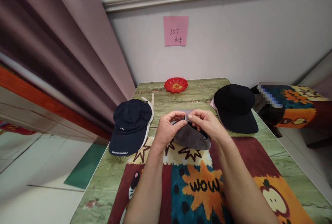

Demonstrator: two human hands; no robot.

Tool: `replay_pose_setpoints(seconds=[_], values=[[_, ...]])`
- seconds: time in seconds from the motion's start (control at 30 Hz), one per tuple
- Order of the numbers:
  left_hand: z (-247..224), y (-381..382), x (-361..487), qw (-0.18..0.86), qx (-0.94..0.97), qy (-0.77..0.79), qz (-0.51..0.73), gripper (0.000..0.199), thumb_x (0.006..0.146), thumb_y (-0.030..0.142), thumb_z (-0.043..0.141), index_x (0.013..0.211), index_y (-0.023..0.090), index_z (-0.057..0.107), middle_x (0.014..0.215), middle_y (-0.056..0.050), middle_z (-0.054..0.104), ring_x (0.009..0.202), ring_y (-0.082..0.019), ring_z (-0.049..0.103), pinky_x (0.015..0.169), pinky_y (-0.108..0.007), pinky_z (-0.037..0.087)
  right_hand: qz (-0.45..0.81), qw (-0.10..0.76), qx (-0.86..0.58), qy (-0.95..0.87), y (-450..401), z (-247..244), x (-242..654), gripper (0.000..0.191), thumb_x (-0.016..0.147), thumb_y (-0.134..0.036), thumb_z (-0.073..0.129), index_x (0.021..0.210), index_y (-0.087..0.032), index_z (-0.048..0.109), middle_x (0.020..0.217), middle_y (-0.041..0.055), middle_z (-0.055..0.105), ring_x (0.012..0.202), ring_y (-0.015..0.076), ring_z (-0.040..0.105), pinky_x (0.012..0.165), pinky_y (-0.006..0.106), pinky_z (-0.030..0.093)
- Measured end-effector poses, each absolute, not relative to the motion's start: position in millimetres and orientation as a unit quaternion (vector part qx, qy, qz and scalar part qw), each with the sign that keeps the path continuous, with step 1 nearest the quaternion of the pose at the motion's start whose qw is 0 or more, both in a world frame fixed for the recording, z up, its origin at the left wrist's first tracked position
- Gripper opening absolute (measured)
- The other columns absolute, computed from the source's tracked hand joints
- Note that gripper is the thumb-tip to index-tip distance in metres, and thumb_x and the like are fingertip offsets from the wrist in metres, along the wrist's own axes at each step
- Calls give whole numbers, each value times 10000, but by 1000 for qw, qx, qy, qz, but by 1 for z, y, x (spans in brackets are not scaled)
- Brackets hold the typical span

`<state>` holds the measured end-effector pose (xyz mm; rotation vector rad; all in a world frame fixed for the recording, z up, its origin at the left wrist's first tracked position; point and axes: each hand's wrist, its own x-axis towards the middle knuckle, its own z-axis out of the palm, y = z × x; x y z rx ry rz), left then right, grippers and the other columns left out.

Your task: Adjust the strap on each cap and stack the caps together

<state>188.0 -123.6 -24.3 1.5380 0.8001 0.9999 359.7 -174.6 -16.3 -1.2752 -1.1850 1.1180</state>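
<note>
A grey cap (190,137) is between my hands above the patterned mat, its inside and dark band partly in view. My left hand (169,127) pinches the cap's edge, thumb and forefinger at a small dark label or strap piece (185,117). From the other side, my right hand (206,122) pinches the same spot with thumb and fingers. The fingertips almost meet there. My fingers hide part of the cap, so whether the small piece is a tag or a buckle I cannot tell.
A navy cap (132,120) lies at the left table edge, a black cap (234,106) at the right. A red scalloped dish (176,85) stands at the back near the wall. The colourful mat (178,196) covers the front of the green table (89,199). A pink note (175,31) hangs above.
</note>
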Motion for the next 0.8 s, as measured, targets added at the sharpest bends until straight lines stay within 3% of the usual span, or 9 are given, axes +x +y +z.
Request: replay_pose_setpoints(seconds=[0.13,0.3,0.4,0.5,0.63,0.8], values=[[-18,-125,186,489,695,332,410,188,770,219,768,955,188,788,982,-60,779,920,-200,703,895,-313,537,450,520,-533,-493,-175,-18,362,391,808,-561,717,754,-175,694,596,-22,563,487,80,444,464,215,362],[-22,-125,190,521,654,343,427,264,735,227,788,990,186,734,922,-46,756,869,-180,692,844,-291,529,468,548,-519,-460,-171,-24,357,409,761,-544,773,928,-180,685,634,-20,624,495,91,509,482,219,428],[-24,-124,191,540,623,356,439,224,694,247,814,861,179,682,833,-17,710,808,-159,663,775,-255,505,462,552,-507,-474,-170,-27,358,397,787,-523,757,978,-183,679,659,-20,635,515,96,532,504,224,446],[-22,-125,189,568,617,353,414,194,748,327,778,795,168,678,791,-10,679,739,-137,611,706,-235,467,439,543,-500,-513,-170,-27,361,368,819,-479,737,1051,-194,714,667,-28,620,547,108,540,547,241,450],[-19,-126,190,604,597,350,396,292,793,436,736,726,159,672,700,3,636,649,-116,536,641,-232,419,393,513,-520,-559,-171,-25,361,334,784,-408,785,1061,-223,757,729,-15,661,655,138,578,627,256,449],[-23,-127,197,602,562,379,423,254,744,373,756,641,165,650,645,19,603,634,-113,510,662,-239,416,299,478,-566,-602,-173,-22,357,246,799,-365,768,1009,-237,776,794,8,726,722,171,608,694,278,450]])
